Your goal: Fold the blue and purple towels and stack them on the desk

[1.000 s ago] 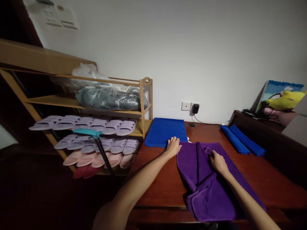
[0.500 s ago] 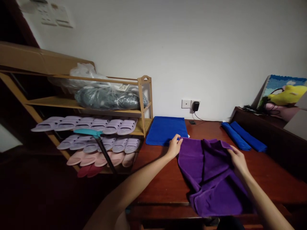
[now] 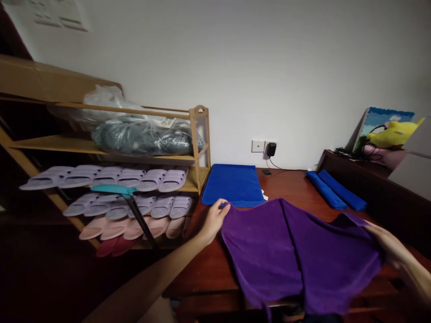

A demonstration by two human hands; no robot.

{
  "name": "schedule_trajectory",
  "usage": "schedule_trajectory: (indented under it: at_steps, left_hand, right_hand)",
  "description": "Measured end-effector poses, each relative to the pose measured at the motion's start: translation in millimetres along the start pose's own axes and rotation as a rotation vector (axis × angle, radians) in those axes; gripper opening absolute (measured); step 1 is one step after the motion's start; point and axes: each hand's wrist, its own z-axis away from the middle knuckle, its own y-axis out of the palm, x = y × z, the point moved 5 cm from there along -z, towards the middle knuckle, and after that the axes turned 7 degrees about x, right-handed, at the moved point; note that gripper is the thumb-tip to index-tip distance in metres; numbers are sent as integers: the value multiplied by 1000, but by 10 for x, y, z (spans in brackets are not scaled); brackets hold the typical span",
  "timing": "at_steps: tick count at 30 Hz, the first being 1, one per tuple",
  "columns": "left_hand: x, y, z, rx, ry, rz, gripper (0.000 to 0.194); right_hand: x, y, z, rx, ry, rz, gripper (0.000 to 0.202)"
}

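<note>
A purple cloth [image 3: 269, 246] is stretched between my two hands above the front of the reddish wooden table [image 3: 205, 269], its lower part hanging at the table's front edge. My left hand [image 3: 216, 218] pinches its upper left corner, close to the front of a flat folded blue cloth [image 3: 232, 184]. At the right, my right hand [image 3: 385, 242] holds the upper right part of the cloth, its fingers partly hidden by the fabric. Two narrow folded blue cloths [image 3: 326, 190] [image 3: 343, 190] lie side by side at the table's back right.
On the left stands a wooden rack [image 3: 201, 152] with rows of slippers [image 3: 173, 179] and plastic-wrapped items [image 3: 144, 137]. A teal-topped pole [image 3: 114, 189] is before it. A black charger [image 3: 271, 149] is plugged into the wall. A yellow plush toy [image 3: 393, 133] sits at right.
My hands have moved apart, left hand leftward and right hand rightward. The purple cloth is spread wider and less bunched. The view has shifted slightly.
</note>
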Motion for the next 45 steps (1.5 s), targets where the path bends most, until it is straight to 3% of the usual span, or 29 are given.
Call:
schedule_trajectory:
  at_steps: [3, 8, 16, 20, 24, 27, 31, 39, 45]
  left_hand:
    - [-32, -214, 111, -57, 14, -40, 39]
    - [-122, -518, 260, -130, 37, 12, 36]
    - [-270, -993, 338, -198, -18, 4, 47]
    - [-297, -1198, 259, -229, 22, -93, 49]
    - [-243, -1312, 139, -222, 88, -206, 46]
    - [-148, -1387, 41, -255, 149, -371, 43]
    - [-17, -1476, -106, -298, 184, -588, 40]
    - [-117, -1605, -416, -396, 186, -903, 32]
    - [-222, -1490, -557, -443, 54, -1229, 26]
  right_hand:
    - [-159, -178, -62, 29, 152, -177, 24]
    - [-115, -430, -68, -67, 126, -162, 18]
    - [-29, -575, -17, -115, 155, -155, 27]
    - [-109, -638, -225, -75, 91, -62, 38]
    - [-219, -696, -601, -125, 33, 181, 46]
    - [-218, -588, -836, -126, -66, 519, 47]
    - [-190, -276, -978, -142, -147, 973, 44]
    - [-68, 171, -1291, -176, -90, 1216, 59]
    - [-43, 436, -1587, -171, -129, 1262, 48]
